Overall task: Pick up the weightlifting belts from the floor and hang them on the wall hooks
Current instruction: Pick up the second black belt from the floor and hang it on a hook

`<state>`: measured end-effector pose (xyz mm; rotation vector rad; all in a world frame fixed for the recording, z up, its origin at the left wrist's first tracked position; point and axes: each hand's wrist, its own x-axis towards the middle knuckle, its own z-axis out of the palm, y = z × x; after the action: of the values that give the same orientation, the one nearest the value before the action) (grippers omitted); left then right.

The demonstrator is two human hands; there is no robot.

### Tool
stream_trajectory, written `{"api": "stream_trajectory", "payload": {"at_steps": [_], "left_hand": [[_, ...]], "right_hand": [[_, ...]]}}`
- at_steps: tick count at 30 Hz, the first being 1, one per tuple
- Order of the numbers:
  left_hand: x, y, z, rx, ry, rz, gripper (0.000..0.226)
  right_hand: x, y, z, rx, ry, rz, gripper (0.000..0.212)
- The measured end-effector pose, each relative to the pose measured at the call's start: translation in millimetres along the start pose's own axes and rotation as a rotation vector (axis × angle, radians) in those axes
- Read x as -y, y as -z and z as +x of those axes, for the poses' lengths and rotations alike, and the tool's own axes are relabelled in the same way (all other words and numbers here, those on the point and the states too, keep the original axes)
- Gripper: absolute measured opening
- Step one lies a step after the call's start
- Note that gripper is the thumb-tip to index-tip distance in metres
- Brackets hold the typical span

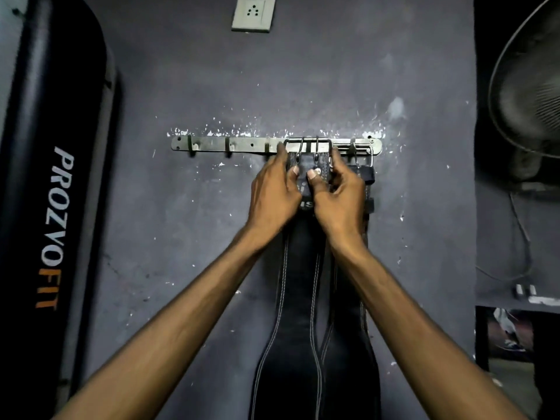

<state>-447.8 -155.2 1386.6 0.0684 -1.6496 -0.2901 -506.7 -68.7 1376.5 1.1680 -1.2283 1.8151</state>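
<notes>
While both hands pinch its top, the belt (298, 313) hangs below.

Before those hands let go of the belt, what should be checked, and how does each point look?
1. Buckle up at the hook rail: ok.
2. Buckle actually seated over a hook: cannot tell, the frame hides it.
3. Both hands gripping the front belt below the buckle, left hand, right hand: ok.
4. Front belt hangs straight down the wall: ok.
5. Second belt on the right already hung from the rail: ok.
6. Free hooks remain on the left for further belts: ok.
</notes>
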Motion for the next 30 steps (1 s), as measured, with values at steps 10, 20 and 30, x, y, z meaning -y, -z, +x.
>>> {"api": "stream_trajectory", "payload": {"at_steps": [10, 20, 30], "left_hand": [[35, -39, 32, 0.106, 0.068, 0.134, 0.044], [37, -24, -6, 0.198, 0.016, 0.103, 0.064], [39, 43, -77, 0.325, 0.075, 0.069, 0.063]], "right_hand": [[-36, -8, 29, 0.108, 0.023, -0.458, 0.055], [-33, -2, -10, 0.231, -0.017, -0.547, 0.070], [-9, 22, -75, 0.184, -0.131, -0.464, 0.069]]}}
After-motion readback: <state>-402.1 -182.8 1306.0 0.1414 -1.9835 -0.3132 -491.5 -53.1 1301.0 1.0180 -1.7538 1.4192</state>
